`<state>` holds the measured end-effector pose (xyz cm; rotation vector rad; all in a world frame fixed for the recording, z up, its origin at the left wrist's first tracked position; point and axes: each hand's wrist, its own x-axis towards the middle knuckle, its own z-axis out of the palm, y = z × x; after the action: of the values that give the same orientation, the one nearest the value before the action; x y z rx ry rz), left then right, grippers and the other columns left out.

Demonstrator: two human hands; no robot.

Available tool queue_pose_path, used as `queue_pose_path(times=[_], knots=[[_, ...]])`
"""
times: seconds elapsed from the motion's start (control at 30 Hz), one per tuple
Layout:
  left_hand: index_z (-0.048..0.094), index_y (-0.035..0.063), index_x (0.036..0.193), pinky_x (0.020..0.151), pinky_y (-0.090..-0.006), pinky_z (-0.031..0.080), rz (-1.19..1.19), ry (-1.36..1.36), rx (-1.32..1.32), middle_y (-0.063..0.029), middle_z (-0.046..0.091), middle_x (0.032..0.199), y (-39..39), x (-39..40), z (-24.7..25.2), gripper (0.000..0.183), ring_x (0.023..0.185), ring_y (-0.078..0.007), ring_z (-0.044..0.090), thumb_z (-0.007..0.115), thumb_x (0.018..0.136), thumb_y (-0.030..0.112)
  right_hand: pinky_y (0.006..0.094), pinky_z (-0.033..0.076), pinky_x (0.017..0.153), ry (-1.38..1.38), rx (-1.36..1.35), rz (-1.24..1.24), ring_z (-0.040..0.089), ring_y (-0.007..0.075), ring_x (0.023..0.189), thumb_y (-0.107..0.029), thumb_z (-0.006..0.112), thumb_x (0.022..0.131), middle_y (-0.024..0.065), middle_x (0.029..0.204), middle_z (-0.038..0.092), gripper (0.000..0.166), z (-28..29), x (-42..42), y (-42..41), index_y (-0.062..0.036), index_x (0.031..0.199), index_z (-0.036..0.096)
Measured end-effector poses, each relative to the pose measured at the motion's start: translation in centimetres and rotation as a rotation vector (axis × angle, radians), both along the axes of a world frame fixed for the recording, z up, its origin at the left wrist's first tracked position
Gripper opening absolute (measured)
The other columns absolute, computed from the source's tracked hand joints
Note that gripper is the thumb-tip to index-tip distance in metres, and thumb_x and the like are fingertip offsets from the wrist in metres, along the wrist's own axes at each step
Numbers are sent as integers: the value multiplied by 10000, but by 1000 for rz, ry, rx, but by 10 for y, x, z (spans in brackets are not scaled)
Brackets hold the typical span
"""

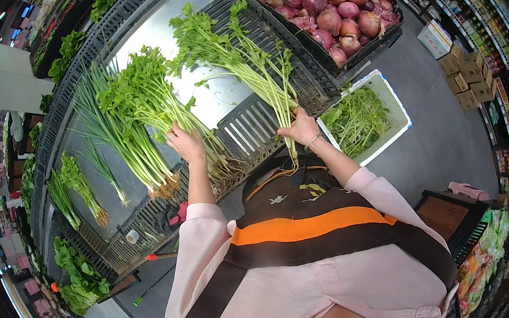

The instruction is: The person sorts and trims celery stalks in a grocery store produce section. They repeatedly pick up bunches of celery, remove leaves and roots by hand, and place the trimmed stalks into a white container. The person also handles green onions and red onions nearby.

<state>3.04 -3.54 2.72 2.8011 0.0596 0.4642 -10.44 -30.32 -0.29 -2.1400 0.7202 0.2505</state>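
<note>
My right hand [301, 129] grips a loose bundle of leafy celery stalks [259, 76] near the root end. The thumb crosses the pale stems, and thin roots hang toward the apron. My left hand [187, 143] is curled over the stems of a thicker celery bunch [147, 88], its fingertips partly hidden among the stalks. That bunch lies on the display counter, with its tangled roots [227, 169] toward me. Just left of it lies a bunch of green onions [123, 141] with brownish roots.
Smaller green bunches [80, 183] and a white roll [132, 237] lie to the left. Red onions [331, 4] fill a crate at upper right. Below it, a white foam box [400, 116] holds loose greens. Slatted black plastic racks [251, 128] edge the metal counter surface [224, 99].
</note>
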Motion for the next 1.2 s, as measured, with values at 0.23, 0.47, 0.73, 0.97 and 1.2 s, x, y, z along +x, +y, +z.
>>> queue_pose_path(times=[0.23, 0.47, 0.73, 0.97, 1.2], knots=[[488, -30, 1222, 758, -319, 506, -382, 700, -674, -165, 584, 1127, -83, -39, 2, 479, 947, -207, 609, 619, 871, 269, 292, 489, 697, -104, 416, -127, 621, 178, 793, -264, 804, 661, 97, 875, 641, 625, -31, -2, -1, 48, 1111, 503], [507, 49, 1118, 823, -364, 489, -234, 1384, -1417, -72, 572, 1033, -128, -80, -9, 319, 934, -223, 593, 543, 933, 306, 197, 351, 466, -284, 681, -201, 507, 47, 599, -151, 687, 803, 13, 827, 626, 304, -9, -10, -1, -26, 1048, 557], [520, 90, 1080, 843, -352, 509, -268, 1458, -1436, -59, 618, 1014, -129, -79, -11, 223, 966, -182, 619, 593, 871, 68, 269, 476, 668, -362, 533, -183, 602, 133, 721, -120, 614, 771, 68, 806, 644, 319, -10, -17, -11, -4, 1068, 612], [521, 96, 1105, 809, -362, 520, -338, 1414, -1452, -42, 612, 980, -123, -80, -8, 239, 908, -160, 614, 574, 879, 39, 246, 473, 636, -459, 577, -184, 602, 112, 690, -102, 600, 808, 65, 801, 641, 252, 16, -23, -17, 5, 1037, 599], [515, 113, 1088, 751, -314, 515, -494, 1215, -1457, 5, 611, 984, -126, -91, 1, 238, 901, -121, 593, 606, 874, 58, 333, 470, 584, -555, 396, -304, 603, 220, 633, -75, 423, 857, 128, 750, 609, 82, 32, -32, -5, 0, 878, 450]])
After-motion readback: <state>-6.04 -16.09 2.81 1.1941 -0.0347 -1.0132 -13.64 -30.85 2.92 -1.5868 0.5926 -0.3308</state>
